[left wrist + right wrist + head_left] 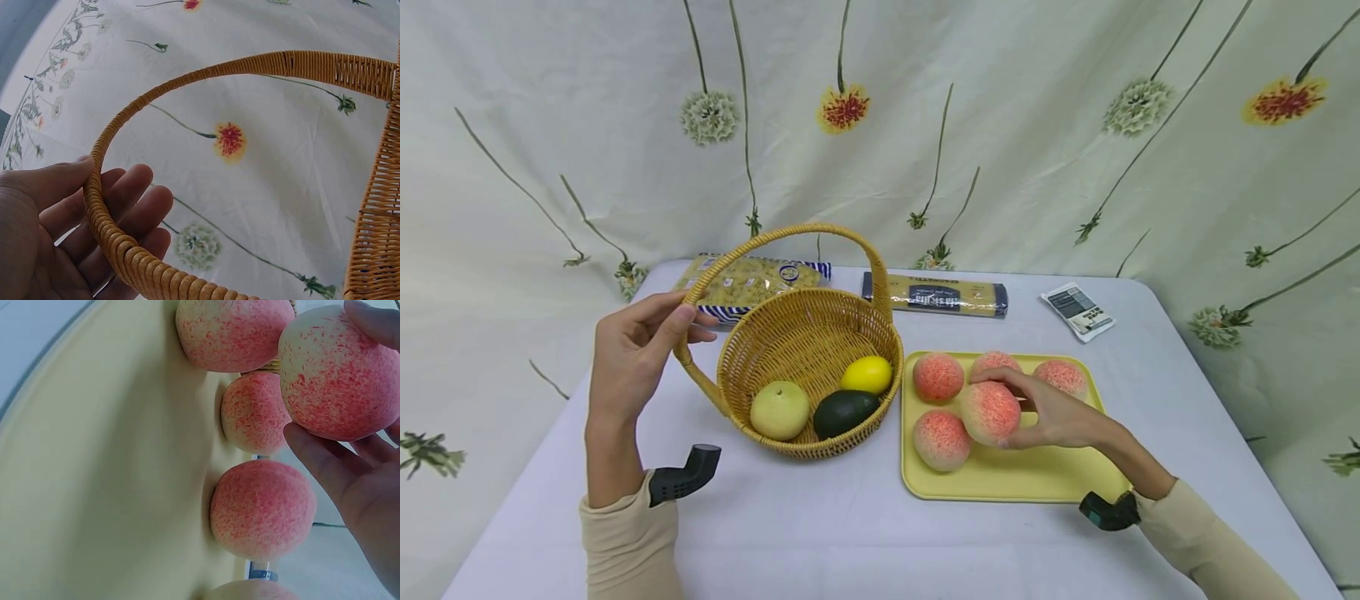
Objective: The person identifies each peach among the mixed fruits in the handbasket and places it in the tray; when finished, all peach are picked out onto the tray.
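Note:
My left hand (636,354) holds the arched handle (112,234) of a wicker basket (741,350) on its left side, thumb on one face and fingers behind. Inside the basket lie a pale green round fruit (780,411), a dark green avocado (846,414) and a yellow lemon (867,375). Over the yellow tray (1030,483), my right hand (1056,414) grips a pink-and-cream peach (340,375) between thumb and fingers, raised above the tray surface. Other peaches sit on the tray, among them a front-left peach (942,440) and a back-left peach (937,377).
Behind the basket lies a bag of pasta (760,279). A spaghetti packet (936,296) lies to its right, and a small white packet (1078,311) is at the back right. A flowered cloth (1000,125) hangs behind the white-covered table (820,533).

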Motion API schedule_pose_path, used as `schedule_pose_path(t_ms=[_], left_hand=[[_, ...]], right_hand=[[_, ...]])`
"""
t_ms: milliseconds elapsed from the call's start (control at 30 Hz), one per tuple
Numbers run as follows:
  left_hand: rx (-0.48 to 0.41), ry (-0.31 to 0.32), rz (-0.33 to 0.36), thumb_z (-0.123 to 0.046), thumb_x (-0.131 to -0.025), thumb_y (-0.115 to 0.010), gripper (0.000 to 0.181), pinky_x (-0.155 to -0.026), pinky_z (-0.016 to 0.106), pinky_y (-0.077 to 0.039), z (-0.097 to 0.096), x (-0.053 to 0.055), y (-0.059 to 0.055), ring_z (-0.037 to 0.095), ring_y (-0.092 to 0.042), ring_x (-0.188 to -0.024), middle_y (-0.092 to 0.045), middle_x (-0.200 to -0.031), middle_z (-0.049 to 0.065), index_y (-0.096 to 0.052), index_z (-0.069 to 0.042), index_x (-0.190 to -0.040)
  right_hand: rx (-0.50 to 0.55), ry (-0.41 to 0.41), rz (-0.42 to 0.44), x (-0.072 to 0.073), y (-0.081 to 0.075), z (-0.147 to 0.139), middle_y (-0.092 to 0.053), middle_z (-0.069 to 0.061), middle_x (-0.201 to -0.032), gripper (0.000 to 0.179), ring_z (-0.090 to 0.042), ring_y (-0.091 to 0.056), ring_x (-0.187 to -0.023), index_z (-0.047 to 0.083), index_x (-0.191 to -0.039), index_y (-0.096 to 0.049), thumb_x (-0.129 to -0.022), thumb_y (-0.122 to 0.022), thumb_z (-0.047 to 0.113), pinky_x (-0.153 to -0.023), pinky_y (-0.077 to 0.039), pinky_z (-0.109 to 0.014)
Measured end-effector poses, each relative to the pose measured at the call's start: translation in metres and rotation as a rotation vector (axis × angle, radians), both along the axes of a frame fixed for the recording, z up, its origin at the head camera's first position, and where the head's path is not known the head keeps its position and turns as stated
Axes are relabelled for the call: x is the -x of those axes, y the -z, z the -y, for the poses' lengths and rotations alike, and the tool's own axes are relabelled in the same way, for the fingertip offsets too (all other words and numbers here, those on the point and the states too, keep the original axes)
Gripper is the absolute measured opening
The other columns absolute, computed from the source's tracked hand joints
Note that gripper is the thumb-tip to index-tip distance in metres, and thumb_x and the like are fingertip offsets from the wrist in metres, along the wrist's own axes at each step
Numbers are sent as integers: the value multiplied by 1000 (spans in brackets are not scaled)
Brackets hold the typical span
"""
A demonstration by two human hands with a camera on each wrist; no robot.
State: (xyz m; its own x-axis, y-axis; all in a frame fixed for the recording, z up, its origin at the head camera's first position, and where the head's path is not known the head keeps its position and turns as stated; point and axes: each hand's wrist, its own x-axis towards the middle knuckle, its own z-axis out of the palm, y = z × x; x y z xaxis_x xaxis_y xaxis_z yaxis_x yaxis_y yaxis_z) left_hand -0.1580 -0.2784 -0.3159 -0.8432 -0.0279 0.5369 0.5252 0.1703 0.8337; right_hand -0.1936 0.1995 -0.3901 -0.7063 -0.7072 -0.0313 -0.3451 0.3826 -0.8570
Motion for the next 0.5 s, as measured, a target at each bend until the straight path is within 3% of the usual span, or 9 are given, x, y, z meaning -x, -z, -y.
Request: schedule_pose_path(t_ms=[400, 500], left_hand=[[-14, 22, -11, 4, -93, -56, 21, -64, 15, -54, -1, 0, -1, 9, -70, -69, -73, -85, -1, -67, 3, -112], [-13, 21, -11, 4, -93, -56, 21, -64, 15, -54, -1, 0, -1, 8, -70, -69, -73, -85, -1, -67, 3, -111]], right_hand=[[-22, -31, 0, -2, 18, -17, -46, -3, -138, 70, -17, -52, -118, 10, -138, -44, -77, -77, 19, -93, -49, -34], [-34, -34, 7, -3, 21, -21, -47, -4, -137, 68, -15, -51, -118, 12, -138, -44, -78, -77, 19, -94, -49, -35]])
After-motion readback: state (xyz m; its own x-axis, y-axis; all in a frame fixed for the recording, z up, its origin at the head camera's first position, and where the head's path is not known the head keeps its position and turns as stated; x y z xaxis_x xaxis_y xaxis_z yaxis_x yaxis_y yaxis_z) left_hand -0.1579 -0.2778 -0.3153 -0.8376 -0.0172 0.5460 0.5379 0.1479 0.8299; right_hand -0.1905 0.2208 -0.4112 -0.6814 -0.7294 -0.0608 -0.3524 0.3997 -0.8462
